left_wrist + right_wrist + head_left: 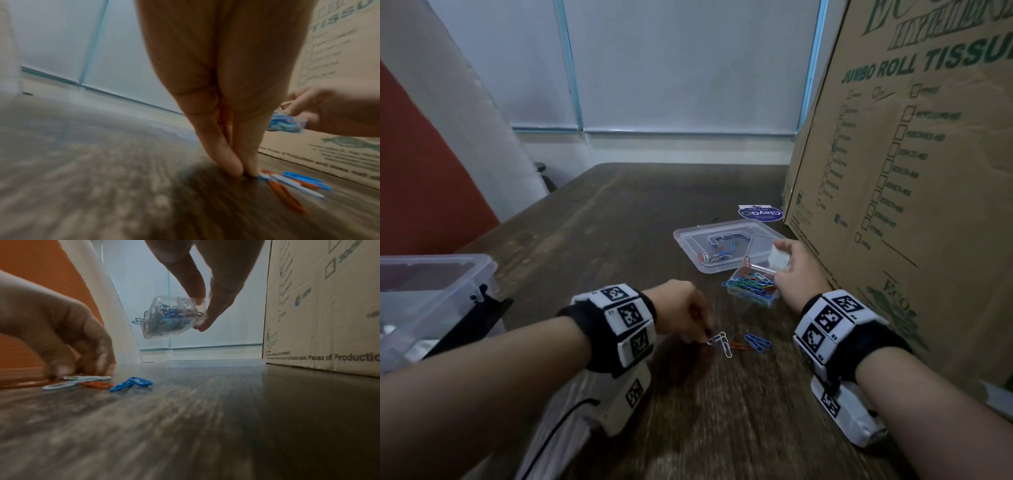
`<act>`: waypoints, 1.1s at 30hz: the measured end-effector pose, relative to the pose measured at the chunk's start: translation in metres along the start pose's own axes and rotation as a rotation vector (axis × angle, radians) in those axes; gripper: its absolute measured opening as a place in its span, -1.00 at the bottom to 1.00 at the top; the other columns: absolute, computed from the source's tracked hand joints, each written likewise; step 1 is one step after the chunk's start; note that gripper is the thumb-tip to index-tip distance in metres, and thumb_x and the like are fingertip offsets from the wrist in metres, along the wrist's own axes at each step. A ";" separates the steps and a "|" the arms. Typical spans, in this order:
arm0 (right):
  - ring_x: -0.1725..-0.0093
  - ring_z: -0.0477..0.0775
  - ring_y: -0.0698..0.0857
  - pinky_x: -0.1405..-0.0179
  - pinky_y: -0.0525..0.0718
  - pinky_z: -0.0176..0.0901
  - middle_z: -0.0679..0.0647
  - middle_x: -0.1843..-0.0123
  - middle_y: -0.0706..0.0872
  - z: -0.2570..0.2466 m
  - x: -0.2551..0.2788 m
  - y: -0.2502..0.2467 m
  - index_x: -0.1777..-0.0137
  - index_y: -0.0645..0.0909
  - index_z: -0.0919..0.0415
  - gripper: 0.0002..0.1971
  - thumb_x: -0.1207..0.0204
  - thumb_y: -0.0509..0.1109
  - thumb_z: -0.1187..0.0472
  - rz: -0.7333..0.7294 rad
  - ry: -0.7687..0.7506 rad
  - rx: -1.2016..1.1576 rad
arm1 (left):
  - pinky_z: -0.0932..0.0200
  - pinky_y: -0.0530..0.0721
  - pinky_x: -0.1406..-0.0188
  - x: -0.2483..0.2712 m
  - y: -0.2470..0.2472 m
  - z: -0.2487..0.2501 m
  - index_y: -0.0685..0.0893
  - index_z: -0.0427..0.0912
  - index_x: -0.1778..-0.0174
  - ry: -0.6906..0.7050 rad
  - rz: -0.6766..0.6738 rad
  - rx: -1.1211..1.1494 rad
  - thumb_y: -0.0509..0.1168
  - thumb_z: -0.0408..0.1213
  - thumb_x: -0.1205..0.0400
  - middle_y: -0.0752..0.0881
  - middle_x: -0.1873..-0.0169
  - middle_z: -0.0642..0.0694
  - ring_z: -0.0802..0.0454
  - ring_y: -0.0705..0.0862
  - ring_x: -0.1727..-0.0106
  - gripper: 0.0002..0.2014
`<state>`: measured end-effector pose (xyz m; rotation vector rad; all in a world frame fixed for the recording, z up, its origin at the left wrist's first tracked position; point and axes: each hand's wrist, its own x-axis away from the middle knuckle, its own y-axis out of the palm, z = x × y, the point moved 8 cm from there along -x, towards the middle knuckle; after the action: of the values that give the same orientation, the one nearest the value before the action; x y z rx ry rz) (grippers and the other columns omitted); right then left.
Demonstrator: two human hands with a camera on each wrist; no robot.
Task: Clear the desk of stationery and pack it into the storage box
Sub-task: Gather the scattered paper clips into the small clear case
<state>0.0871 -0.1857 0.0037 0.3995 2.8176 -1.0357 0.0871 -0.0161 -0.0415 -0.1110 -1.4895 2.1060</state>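
Loose paper clips [726,344] in white, orange and blue lie on the dark wooden desk [626,219]. My left hand [703,337] pinches the end of a white clip [298,186], fingertips [232,167] down on the desk; orange clips [285,196] and blue clips [306,180] lie just right of it. My right hand [780,263] holds a small clear box [753,286] full of coloured clips, tilted above the desk [205,418]. In the right wrist view that small box [172,318] hangs between thumb and fingers [205,324].
A clear flat lid [726,246] with a few clips lies behind the small box. A clear storage box [424,291] stands at the left edge. A tall cardboard carton [911,171] walls off the right. A blue sticker [760,213] lies near it.
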 end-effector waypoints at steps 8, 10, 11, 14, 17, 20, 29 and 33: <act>-0.50 0.09 0.40 -0.43 0.34 -0.19 0.11 -0.52 0.43 0.000 -0.001 0.000 -0.49 0.35 0.21 -0.42 -0.46 0.19 0.55 0.007 -0.002 -0.016 | 0.06 0.50 -0.40 0.005 0.030 0.080 0.57 -0.07 -0.42 0.520 -0.054 -0.249 0.40 -0.18 -0.55 0.54 -0.39 -0.14 -0.10 0.56 -0.35 -0.52; -0.51 0.09 0.41 -0.44 0.36 -0.17 0.11 -0.52 0.43 0.000 -0.001 0.000 -0.49 0.35 0.21 -0.42 -0.46 0.18 0.55 0.006 -0.007 -0.013 | 0.00 0.50 -0.41 0.006 0.039 0.084 0.60 -0.06 -0.40 0.570 -0.107 -0.277 0.38 -0.19 -0.58 0.58 -0.36 -0.14 -0.11 0.58 -0.35 -0.56; -0.51 0.09 0.40 -0.44 0.36 -0.16 0.11 -0.52 0.43 0.000 -0.001 0.001 -0.49 0.35 0.21 -0.42 -0.46 0.19 0.55 0.003 -0.009 -0.012 | 0.05 0.52 -0.38 0.006 0.037 0.082 0.64 -0.08 -0.35 0.573 -0.105 -0.262 0.38 -0.22 -0.58 0.63 -0.31 -0.14 -0.10 0.62 -0.29 -0.61; -0.51 0.07 0.40 -0.42 0.36 -0.19 0.09 -0.53 0.42 0.000 -0.001 0.000 -0.49 0.35 0.20 -0.42 -0.46 0.20 0.54 0.000 -0.011 -0.005 | 0.46 0.45 -0.10 0.007 0.020 0.059 0.75 -0.15 -0.20 0.505 -0.042 -0.215 0.39 -0.36 -0.56 0.73 -0.17 -0.11 -0.03 0.68 -0.13 -0.72; -0.50 0.07 0.41 -0.33 0.38 -0.27 0.08 -0.53 0.42 0.000 -0.002 0.001 -0.49 0.35 0.18 -0.43 -0.48 0.21 0.53 -0.013 -0.011 0.005 | 0.35 0.51 -0.19 0.012 0.009 0.032 0.72 -0.10 -0.23 0.401 0.004 -0.217 0.40 -0.29 -0.56 0.70 -0.19 -0.08 0.01 0.66 -0.15 -0.70; -0.49 0.07 0.42 -0.31 0.38 -0.29 0.09 -0.52 0.44 -0.001 -0.001 0.001 -0.47 0.36 0.20 -0.44 -0.47 0.21 0.53 -0.011 -0.017 0.011 | 0.10 0.42 -0.48 0.017 0.008 0.016 0.48 0.04 -0.47 0.303 0.012 -0.225 0.43 0.00 -0.50 0.47 -0.42 -0.06 0.01 0.45 -0.43 -0.41; -0.45 0.09 0.47 -0.34 0.43 -0.21 0.10 -0.49 0.47 0.001 0.001 0.002 -0.45 0.38 0.19 -0.45 -0.46 0.23 0.53 -0.015 -0.003 -0.016 | 0.34 0.57 -0.16 0.020 0.004 -0.003 0.76 0.01 -0.16 0.249 -0.017 -0.083 0.50 -0.20 -0.46 0.68 -0.17 -0.05 0.09 0.66 -0.14 -0.67; -0.43 0.11 0.49 -0.39 0.49 -0.12 0.11 -0.48 0.47 0.000 0.002 0.004 -0.44 0.39 0.19 -0.45 -0.45 0.21 0.55 -0.042 -0.003 -0.022 | 0.21 0.63 -0.13 0.017 0.002 -0.001 0.79 -0.09 -0.09 0.196 0.033 -0.121 0.46 -0.26 -0.50 0.74 -0.10 -0.08 0.08 0.68 -0.03 -0.76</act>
<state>0.0867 -0.1821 0.0009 0.3369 2.8438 -1.0115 0.0724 -0.0079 -0.0399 -0.3789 -1.5041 1.9662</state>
